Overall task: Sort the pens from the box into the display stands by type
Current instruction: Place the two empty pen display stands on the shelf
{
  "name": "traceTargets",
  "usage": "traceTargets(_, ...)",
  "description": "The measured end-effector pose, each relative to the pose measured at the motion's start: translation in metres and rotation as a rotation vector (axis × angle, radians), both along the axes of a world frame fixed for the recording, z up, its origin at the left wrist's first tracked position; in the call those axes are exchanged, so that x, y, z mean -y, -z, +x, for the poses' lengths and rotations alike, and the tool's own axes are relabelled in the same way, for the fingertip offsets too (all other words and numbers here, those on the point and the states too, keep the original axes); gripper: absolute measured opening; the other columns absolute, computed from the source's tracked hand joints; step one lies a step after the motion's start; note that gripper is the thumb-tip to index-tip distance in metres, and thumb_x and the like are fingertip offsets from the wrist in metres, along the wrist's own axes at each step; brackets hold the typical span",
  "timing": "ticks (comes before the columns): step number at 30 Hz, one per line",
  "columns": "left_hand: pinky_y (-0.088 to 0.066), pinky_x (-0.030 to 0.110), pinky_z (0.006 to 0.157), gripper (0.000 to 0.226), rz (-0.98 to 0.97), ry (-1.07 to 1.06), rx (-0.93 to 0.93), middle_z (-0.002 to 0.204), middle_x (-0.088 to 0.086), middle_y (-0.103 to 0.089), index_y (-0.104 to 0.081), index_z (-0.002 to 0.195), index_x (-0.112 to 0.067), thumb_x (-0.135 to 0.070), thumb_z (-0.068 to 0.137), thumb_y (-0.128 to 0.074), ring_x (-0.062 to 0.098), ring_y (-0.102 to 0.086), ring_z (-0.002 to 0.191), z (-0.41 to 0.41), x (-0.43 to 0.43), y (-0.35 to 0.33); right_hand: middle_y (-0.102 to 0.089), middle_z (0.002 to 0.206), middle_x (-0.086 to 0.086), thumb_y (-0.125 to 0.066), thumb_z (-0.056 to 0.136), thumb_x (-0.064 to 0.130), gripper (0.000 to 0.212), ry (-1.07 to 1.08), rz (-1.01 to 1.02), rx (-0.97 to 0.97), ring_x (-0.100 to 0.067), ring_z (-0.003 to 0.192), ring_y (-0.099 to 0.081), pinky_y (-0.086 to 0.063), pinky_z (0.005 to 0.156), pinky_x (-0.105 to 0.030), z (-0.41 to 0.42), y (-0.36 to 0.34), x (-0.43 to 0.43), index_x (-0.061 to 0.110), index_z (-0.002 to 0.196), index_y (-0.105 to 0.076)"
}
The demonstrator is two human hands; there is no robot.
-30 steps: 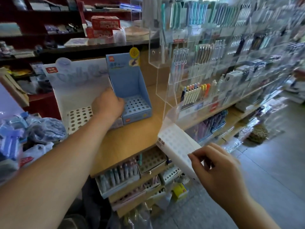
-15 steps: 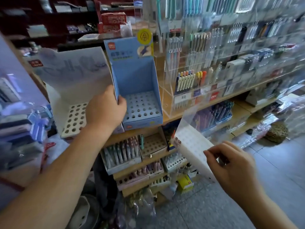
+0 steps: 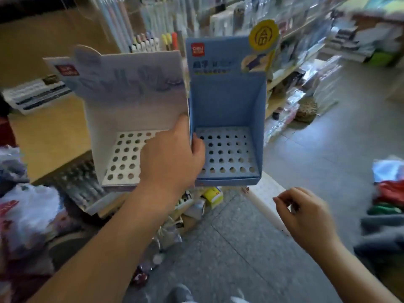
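My left hand (image 3: 172, 158) grips two empty cardboard display stands together in the air, fingers curled over their touching side walls. The white stand (image 3: 131, 92) is on the left, the blue stand (image 3: 227, 106) on the right. Both have floors full of round holes with no pens in them. Lower right, my right hand (image 3: 306, 217) pinches the edge of a third white stand (image 3: 264, 193), which is mostly hidden under the blue one. No box of pens shows.
A wooden shelf (image 3: 50, 132) runs along the left, with trays of pens (image 3: 87, 186) below it. Clear racks of pens (image 3: 144, 40) stand behind. Plastic bags (image 3: 28, 211) lie at left, folded cloth (image 3: 389, 193) at right. Grey floor (image 3: 240, 248) lies below.
My left hand has lifted both stands off the wooden shelf and carried them away from it, over the floor. My right hand with the white stand has dropped lower, and my view has turned right.
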State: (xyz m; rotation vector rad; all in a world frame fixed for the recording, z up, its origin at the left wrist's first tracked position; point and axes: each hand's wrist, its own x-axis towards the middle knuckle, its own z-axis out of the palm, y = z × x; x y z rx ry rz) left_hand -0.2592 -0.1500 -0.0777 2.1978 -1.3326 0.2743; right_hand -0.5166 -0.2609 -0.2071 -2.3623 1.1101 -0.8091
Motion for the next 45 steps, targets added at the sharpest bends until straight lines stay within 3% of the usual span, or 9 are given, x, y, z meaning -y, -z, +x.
traceTargets(6,-0.044,0.037,0.056,0.034,0.082,0.208,-0.05,0.081,0.011,-0.067,-0.053,0.13,-0.018,-0.031,0.099,-0.047,0.033,-0.058,0.065,-0.06,0.078,0.039,-0.05,0.072,0.019,-0.082,0.083,0.018,0.018,0.243,0.123,-0.161,-0.005,0.056,-0.048,-0.047,0.049,-0.03,-0.071,0.057,-0.008,0.02,0.072,-0.067)
traceTargets(9,-0.041,0.038,0.059,0.034,0.149,0.291,-0.065,0.09,0.015,-0.068,-0.051,0.131,-0.017,-0.031,0.101,-0.046,0.036,-0.06,0.072,-0.074,0.115,0.066,-0.049,0.07,0.016,-0.082,0.082,0.017,0.019,0.316,0.166,-0.214,-0.008,0.056,-0.045,-0.032,0.049,-0.019,-0.095,0.081,-0.016,0.02,0.071,-0.067)
traceTargets(14,-0.038,0.037,0.061,0.033,0.272,0.39,-0.053,0.094,0.016,-0.069,-0.05,0.128,-0.014,-0.031,0.101,-0.045,0.039,-0.063,0.08,-0.084,0.168,0.12,-0.054,0.068,0.009,-0.081,0.082,0.018,0.022,0.483,0.275,-0.268,-0.016,0.058,-0.05,-0.039,0.051,-0.031,-0.117,0.116,-0.028,0.021,0.069,-0.063)
traceTargets(26,-0.037,0.038,0.065,0.028,0.447,0.496,-0.1,0.101,0.018,-0.067,-0.052,0.116,-0.01,-0.031,0.099,-0.047,0.042,-0.063,0.089,-0.096,0.27,0.203,-0.062,0.071,0.005,-0.078,0.083,0.017,0.016,0.708,0.412,-0.284,-0.018,0.064,-0.055,-0.043,0.056,-0.033,-0.124,0.154,-0.001,0.02,0.072,-0.067)
traceTargets(36,-0.039,0.036,0.057,0.019,0.472,0.582,-0.163,0.075,0.004,-0.061,-0.052,0.105,-0.017,-0.034,0.096,-0.048,0.035,-0.059,0.07,-0.131,0.41,0.234,-0.055,0.069,0.011,-0.078,0.082,0.018,0.028,0.769,0.45,-0.192,-0.017,0.063,-0.054,-0.047,0.058,-0.036,-0.156,0.165,0.142,0.032,0.07,-0.056)
traceTargets(40,-0.035,0.034,0.057,0.012,0.488,0.554,-0.204,0.068,-0.002,-0.056,-0.048,0.098,-0.023,-0.035,0.096,-0.049,0.031,-0.059,0.068,-0.151,0.482,0.24,-0.053,0.069,0.01,-0.078,0.081,0.018,0.026,0.782,0.464,-0.179,-0.022,0.064,-0.056,-0.045,0.057,-0.036,-0.18,0.164,0.231,0.025,0.068,-0.057)
traceTargets(45,-0.036,0.035,0.06,0.016,0.501,0.535,-0.205,0.079,0.006,-0.066,-0.051,0.1,-0.022,-0.037,0.094,-0.049,0.037,-0.062,0.076,-0.171,0.569,0.24,-0.062,0.072,-0.001,-0.076,0.081,0.017,0.024,0.813,0.45,-0.2,-0.031,0.069,-0.059,-0.038,0.059,-0.034,-0.203,0.153,0.341,0.018,0.067,-0.057)
